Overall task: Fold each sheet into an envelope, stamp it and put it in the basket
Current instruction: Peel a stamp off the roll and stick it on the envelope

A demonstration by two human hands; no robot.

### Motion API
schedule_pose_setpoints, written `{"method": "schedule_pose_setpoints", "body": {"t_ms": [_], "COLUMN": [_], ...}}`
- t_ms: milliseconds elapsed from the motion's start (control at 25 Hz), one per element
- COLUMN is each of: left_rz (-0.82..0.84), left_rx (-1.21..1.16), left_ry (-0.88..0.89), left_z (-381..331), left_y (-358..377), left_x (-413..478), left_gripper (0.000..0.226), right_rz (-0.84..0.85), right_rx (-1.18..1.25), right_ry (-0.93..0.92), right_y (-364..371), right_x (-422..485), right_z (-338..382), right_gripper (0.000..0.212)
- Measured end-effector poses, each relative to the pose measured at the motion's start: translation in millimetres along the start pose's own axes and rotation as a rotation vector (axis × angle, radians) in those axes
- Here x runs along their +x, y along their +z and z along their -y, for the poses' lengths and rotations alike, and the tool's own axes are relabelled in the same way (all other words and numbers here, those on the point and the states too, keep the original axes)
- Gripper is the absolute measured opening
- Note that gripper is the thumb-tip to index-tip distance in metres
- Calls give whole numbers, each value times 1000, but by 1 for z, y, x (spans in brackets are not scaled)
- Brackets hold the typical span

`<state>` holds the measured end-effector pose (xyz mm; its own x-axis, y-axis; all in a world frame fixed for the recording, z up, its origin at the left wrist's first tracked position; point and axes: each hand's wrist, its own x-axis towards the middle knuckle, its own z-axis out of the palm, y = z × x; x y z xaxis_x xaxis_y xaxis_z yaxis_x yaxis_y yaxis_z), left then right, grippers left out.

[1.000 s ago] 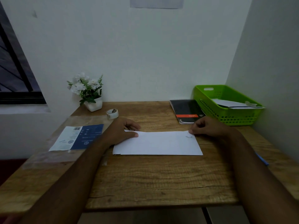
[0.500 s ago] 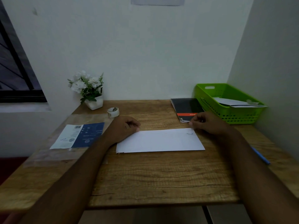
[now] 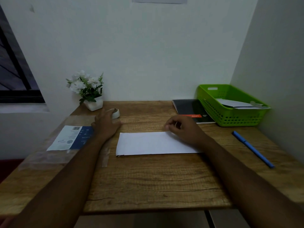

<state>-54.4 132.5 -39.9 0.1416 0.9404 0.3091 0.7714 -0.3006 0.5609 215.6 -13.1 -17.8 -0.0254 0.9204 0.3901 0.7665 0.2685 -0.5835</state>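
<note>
A folded white sheet (image 3: pixel 153 143) lies flat in the middle of the wooden desk (image 3: pixel 148 181). My right hand (image 3: pixel 182 129) rests on its upper right corner with fingers curled, thumb and forefinger together just above the top edge. My left hand (image 3: pixel 105 124) is off the sheet, fingers spread, its fingertips at a small white tape roll (image 3: pixel 116 113) at the back left. I cannot tell if they touch it. The green basket (image 3: pixel 212 102) stands at the back right with folded white papers (image 3: pixel 233 103) inside.
A black notebook (image 3: pixel 190 109) lies next to the basket's left side. A blue pen (image 3: pixel 253 148) lies on the right. A clear packet with a blue and white label (image 3: pixel 72 137) covers the left side. A white flower pot (image 3: pixel 93 96) stands at the back left.
My left hand has lifted off the sheet's left end and moved back toward the tape roll. My right hand has slid left along the sheet's top edge.
</note>
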Motion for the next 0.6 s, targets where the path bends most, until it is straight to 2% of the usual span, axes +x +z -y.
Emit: {"method": "schedule_pose_setpoints", "body": {"t_ms": [120, 200, 240, 360, 520, 600], "left_rz": [-14, -87, -124, -155, 116, 257], "left_rx": [-53, -136, -179, -325, -582, -628], "left_ry": [-78, -100, -101, -11, 189, 275], "left_z": [6, 7, 5, -15, -51, -59], "left_y": [4, 2, -1, -8, -20, -17], "left_x": [8, 7, 4, -10, -41, -48], "left_gripper": [55, 30, 19, 15, 22, 31], "right_rz": [-23, -44, -53, -74, -81, -75], "right_rx": [35, 60, 72, 115, 163, 193], "right_ry": [-7, -27, -38, -61, -102, -103], "right_y": [-1, -1, -1, 2, 4, 5], "right_x": [0, 0, 0, 0, 0, 1], "right_z": [-4, -4, -3, 2, 9, 11], "right_gripper": [13, 12, 12, 10, 8, 20]}}
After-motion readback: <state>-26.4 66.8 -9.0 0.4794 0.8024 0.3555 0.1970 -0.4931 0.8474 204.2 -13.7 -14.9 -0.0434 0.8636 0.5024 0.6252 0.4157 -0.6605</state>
